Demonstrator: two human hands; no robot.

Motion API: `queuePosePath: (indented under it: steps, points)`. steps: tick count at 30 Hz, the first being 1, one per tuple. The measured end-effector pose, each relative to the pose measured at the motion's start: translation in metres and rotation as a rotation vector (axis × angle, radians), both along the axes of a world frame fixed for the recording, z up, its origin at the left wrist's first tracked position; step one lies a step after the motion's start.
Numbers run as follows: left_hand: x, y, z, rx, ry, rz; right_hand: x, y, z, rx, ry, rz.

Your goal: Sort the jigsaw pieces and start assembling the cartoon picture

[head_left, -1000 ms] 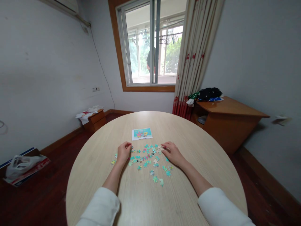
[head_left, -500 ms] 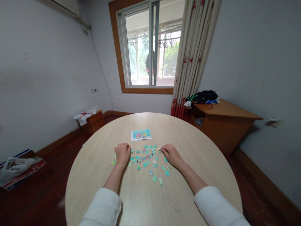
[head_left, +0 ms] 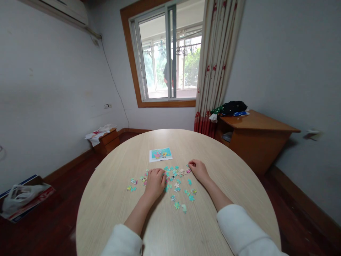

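Observation:
Loose jigsaw puzzle pieces (head_left: 177, 185), mostly teal with some pink, yellow and pale ones, are scattered over the round table. My left hand (head_left: 155, 182) is closed, its fingers bent down among them, and covers part of the spread. What lies under those fingertips is hidden. At the far right edge of the spread, my right hand (head_left: 199, 171) pinches a small teal puzzle piece (head_left: 188, 165) between thumb and fingers. A pink piece lies just below that pinch. Beyond both hands lies a picture sheet (head_left: 161, 154) with cartoon figures on a blue ground.
The round wooden table (head_left: 112, 213) fills the middle of the view. A brown desk (head_left: 261, 122) with dark cloth (head_left: 234, 107) on it stands behind right. At the left are a small cabinet (head_left: 109, 139) and a box with a plastic bag (head_left: 22, 195). Someone (head_left: 167, 73) is outside the window.
My left hand has moved right, from the left edge of the pieces to over their middle. My right hand has shifted slightly right and away from me. The view has tilted a little.

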State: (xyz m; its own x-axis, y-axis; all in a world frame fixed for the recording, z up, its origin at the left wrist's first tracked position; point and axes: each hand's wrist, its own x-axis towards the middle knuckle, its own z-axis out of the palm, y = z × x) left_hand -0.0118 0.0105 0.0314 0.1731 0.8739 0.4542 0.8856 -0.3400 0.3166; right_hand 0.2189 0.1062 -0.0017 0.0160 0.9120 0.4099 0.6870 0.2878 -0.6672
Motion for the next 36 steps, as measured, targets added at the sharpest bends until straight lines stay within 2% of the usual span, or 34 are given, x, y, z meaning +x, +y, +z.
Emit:
queuePosePath:
  steps: [3, 5, 10, 15, 26, 31, 36]
  points:
    - [0.005, -0.003, -0.004, -0.062, -0.005, -0.121, 0.001, -0.002, 0.001, 0.029, -0.021, -0.036]
    - [0.006, -0.005, -0.005, -0.117, 0.006, -0.175, 0.000, -0.006, 0.004, 0.061, -0.024, -0.009]
    - [0.007, -0.010, -0.001, -0.274, 0.099, -0.277, -0.006, -0.021, 0.012, 0.120, -0.087, 0.276]
    - [0.011, -0.013, 0.003, -0.331, 0.175, -0.313, -0.012, -0.031, 0.017, 0.012, -0.247, 0.392]
    - [0.011, -0.013, 0.007, -0.211, 0.143, -0.241, -0.014, -0.032, 0.018, 0.022, -0.284, 0.380]
    - [0.013, -0.012, 0.009, -0.172, 0.158, -0.198, -0.016, -0.026, 0.013, 0.029, -0.224, 0.273]
    - [0.016, -0.012, 0.007, -0.162, 0.112, -0.250, -0.022, -0.022, 0.016, 0.009, -0.218, 0.190]
